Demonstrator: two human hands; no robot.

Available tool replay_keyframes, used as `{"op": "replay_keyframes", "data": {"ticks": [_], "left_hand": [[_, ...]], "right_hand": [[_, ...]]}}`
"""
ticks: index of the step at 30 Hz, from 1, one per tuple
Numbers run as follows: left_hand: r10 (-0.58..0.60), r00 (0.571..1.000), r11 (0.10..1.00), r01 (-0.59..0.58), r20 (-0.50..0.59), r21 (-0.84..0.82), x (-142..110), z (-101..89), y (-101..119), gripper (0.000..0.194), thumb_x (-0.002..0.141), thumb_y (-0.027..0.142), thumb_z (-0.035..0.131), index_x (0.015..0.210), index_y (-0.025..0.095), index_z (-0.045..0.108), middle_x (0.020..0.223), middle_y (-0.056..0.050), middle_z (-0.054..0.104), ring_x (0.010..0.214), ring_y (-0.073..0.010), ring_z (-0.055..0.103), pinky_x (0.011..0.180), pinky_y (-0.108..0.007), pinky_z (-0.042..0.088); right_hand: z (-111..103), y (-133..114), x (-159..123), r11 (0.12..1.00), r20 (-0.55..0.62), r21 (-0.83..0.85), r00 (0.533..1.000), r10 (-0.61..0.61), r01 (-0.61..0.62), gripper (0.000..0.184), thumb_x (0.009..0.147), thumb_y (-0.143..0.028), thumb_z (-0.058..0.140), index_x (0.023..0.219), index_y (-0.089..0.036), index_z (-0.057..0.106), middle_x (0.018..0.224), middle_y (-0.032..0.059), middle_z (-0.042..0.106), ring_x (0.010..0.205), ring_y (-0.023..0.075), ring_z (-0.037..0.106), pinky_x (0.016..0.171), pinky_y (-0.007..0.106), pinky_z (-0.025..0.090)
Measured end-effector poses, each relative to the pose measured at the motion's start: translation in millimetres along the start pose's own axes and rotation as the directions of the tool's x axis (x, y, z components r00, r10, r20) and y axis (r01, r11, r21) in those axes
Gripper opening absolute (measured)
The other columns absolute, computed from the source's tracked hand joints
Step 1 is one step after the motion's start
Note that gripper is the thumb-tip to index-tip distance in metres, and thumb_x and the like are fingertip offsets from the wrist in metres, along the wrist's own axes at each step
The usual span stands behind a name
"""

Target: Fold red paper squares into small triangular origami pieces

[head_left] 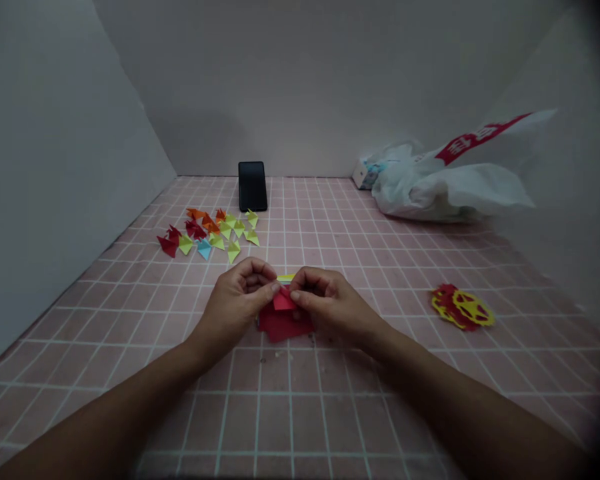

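Note:
Between my hands is a small folded piece of red paper [283,301], raised just above a stack of red paper sheets [286,327]. My left hand [241,288] pinches its left side between thumb and fingers. On the other side my right hand [325,296] is closed on the paper's right edge, thumb in front. A strip of yellow paper [285,277] shows behind the fingertips. The fingers hide part of the folded piece, so its full shape cannot be made out.
Several folded paper cranes [215,233] in red, orange, yellow and blue stand at the back left. Behind them leans a black phone [253,187]. A white plastic bag [445,190] and a small box [364,173] lie at the back right. Red and yellow paper cutouts [463,308] lie to the right.

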State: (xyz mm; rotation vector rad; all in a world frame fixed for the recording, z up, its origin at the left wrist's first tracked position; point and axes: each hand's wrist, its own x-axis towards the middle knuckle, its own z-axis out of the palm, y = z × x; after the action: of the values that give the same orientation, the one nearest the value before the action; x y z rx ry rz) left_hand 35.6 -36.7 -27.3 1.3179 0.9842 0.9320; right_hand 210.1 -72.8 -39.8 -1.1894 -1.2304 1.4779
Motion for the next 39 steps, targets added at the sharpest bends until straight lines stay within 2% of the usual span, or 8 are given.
{"op": "replay_keyframes", "data": {"ticks": [6,11,15,19,26,30,35,39], "left_hand": [[0.005,1.000,0.999,-0.005,0.001,0.042,-1.0,1.0,3.1,0.018,0.072,0.024,0.073,0.082,0.018,0.061,0.073,0.002,0.063,0.068,-0.0120,0.062,0.065,-0.024,0.051],[-0.032,0.991,0.992,0.015,0.127,0.128,1.5,-2.1,-1.7,0.017,0.076,0.027,0.071,0.089,0.017,0.069,0.083,-0.002,0.070,0.076,-0.0146,0.064,0.071,-0.026,0.052],[0.002,0.991,0.969,-0.034,0.131,0.244,1.0,-2.7,0.4,0.009,0.079,0.026,0.068,0.079,0.017,0.071,0.078,-0.001,0.067,0.071,-0.0133,0.061,0.066,-0.024,0.049],[-0.114,0.983,0.984,0.092,0.144,0.150,-0.8,-0.1,5.5,0.009,0.078,0.026,0.069,0.077,0.018,0.071,0.066,0.002,0.064,0.057,-0.0107,0.057,0.055,-0.022,0.048],[-0.299,0.946,0.952,0.304,0.127,-0.020,-0.1,2.3,3.0,0.007,0.077,0.022,0.072,0.080,0.016,0.070,0.065,0.001,0.070,0.057,-0.0103,0.064,0.057,-0.020,0.052],[-0.310,0.941,0.947,0.318,0.132,-0.045,-1.5,2.7,2.8,0.011,0.075,0.023,0.074,0.079,0.015,0.068,0.063,0.001,0.070,0.058,-0.0100,0.065,0.059,-0.020,0.053],[-0.211,0.977,0.968,0.211,0.010,-0.133,-2.1,0.8,3.6,0.019,0.071,0.028,0.079,0.080,0.014,0.069,0.073,0.000,0.072,0.064,-0.0110,0.066,0.065,-0.022,0.055],[-0.210,0.977,0.956,0.198,-0.034,-0.214,-1.2,1.2,-0.1,0.023,0.068,0.030,0.081,0.081,0.015,0.068,0.076,-0.001,0.073,0.067,-0.0132,0.067,0.067,-0.025,0.055]], "right_hand": [[-1.6,1.1,0.6,0.984,-0.012,-0.150,0.995,-0.103,0.100,0.011,0.079,-0.028,0.061,0.074,-0.019,0.058,0.073,-0.0007,0.056,0.066,0.0126,0.049,0.060,0.025,0.038],[-1.7,-0.8,-0.5,0.849,-0.001,-0.462,0.957,-0.292,0.258,0.010,0.084,-0.019,0.054,0.075,-0.019,0.058,0.077,0.0023,0.062,0.071,0.0150,0.054,0.064,0.028,0.039],[-2.2,-0.9,-1.3,0.774,0.027,-0.554,0.936,-0.351,0.307,0.011,0.084,-0.014,0.053,0.075,-0.019,0.057,0.076,0.0027,0.062,0.071,0.0154,0.055,0.065,0.028,0.039],[-3.3,-1.0,-1.4,0.756,0.038,-0.571,0.930,-0.365,0.320,0.011,0.084,-0.014,0.053,0.076,-0.019,0.057,0.077,0.0029,0.062,0.071,0.0155,0.056,0.066,0.029,0.040],[-3.5,-1.1,-0.6,0.821,0.003,-0.501,0.949,-0.315,0.274,0.011,0.086,-0.015,0.054,0.077,-0.017,0.059,0.077,0.0025,0.063,0.070,0.0144,0.056,0.064,0.027,0.041],[-2.8,0.3,-0.4,0.756,0.023,-0.547,0.910,-0.415,0.359,0.011,0.086,-0.012,0.054,0.077,-0.017,0.058,0.075,0.0021,0.062,0.069,0.0141,0.056,0.064,0.027,0.041],[-2.4,-2.1,-1.6,0.636,-0.008,-0.620,0.807,-0.590,0.459,0.006,0.088,-0.012,0.058,0.086,-0.017,0.057,0.081,0.0021,0.059,0.073,0.0144,0.055,0.066,0.027,0.042],[0.7,0.7,-3.0,0.493,0.155,-0.683,0.767,-0.623,0.539,0.006,0.092,-0.013,0.055,0.094,-0.017,0.059,0.085,0.0040,0.058,0.075,0.0154,0.056,0.067,0.027,0.044]]}}
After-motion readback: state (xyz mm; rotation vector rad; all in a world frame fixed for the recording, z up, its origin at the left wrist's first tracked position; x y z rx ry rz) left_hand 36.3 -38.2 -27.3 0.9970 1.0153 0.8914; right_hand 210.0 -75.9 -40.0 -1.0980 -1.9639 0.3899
